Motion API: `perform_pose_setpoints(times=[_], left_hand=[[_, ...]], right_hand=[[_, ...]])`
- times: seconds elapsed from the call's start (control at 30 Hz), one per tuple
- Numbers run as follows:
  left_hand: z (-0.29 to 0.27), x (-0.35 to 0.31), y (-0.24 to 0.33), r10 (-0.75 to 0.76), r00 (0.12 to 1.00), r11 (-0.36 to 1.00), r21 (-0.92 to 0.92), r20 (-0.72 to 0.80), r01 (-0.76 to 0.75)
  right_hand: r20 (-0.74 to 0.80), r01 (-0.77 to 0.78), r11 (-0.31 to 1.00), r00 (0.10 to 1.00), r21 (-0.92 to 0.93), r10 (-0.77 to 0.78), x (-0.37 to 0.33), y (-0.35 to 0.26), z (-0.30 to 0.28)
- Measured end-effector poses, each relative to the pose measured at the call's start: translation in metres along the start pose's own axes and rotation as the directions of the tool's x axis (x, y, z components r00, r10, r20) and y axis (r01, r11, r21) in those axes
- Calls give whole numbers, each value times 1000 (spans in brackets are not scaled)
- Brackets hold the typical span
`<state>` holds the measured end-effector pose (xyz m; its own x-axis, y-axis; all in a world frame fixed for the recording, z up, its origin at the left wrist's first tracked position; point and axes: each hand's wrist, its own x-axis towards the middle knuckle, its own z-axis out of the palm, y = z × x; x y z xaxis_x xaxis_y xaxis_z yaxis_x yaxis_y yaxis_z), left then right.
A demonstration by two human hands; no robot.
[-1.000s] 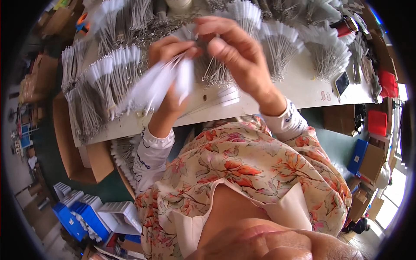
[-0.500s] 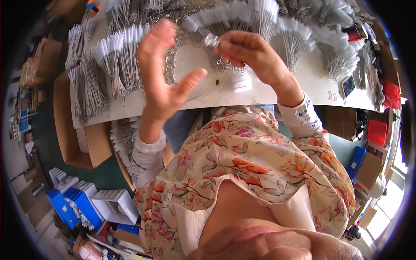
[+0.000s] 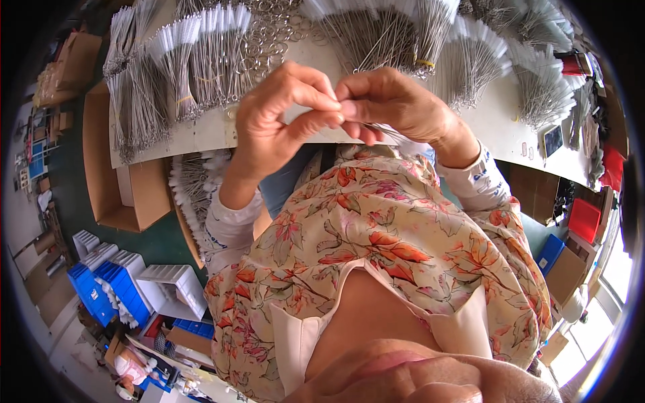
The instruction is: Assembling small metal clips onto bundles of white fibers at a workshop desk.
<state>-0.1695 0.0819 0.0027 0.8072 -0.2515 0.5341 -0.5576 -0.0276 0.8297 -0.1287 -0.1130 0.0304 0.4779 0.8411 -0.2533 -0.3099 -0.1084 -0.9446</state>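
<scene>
Here, over the near edge of the surface (image 3: pixel 514 140), the right hand (image 3: pixel 410 111) has its grip closed on thin wires (image 3: pixel 385 129); the left hand (image 3: pixel 279 117) meets its fingertips, but whether it pinches anything cannot be told. A dark-screened device (image 3: pixel 553 140) lies toward the surface's right, white-tipped wire bundles (image 3: pixel 180 74) along its left, metal rings (image 3: pixel 272 32) farther back.

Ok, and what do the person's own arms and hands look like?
The left hand and right hand are ungloved. The left sleeve and right sleeve are whitish with dark blue script-like markings, stopping short of the hands. Above them is cream floral fabric with orange blooms.
</scene>
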Motion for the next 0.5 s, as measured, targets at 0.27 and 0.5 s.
perform_pose_setpoints(times=[0.27,0.5], left_hand=[[-15,-69,-24,-332,853,847,271,-401,457],[-6,-84,-42,-341,905,558,720,-255,413]], right_hand=[[-441,-428,121,891,-896,-113,-89,78,-51],[-336,85,644,797,-760,-501,-17,81,-3]])
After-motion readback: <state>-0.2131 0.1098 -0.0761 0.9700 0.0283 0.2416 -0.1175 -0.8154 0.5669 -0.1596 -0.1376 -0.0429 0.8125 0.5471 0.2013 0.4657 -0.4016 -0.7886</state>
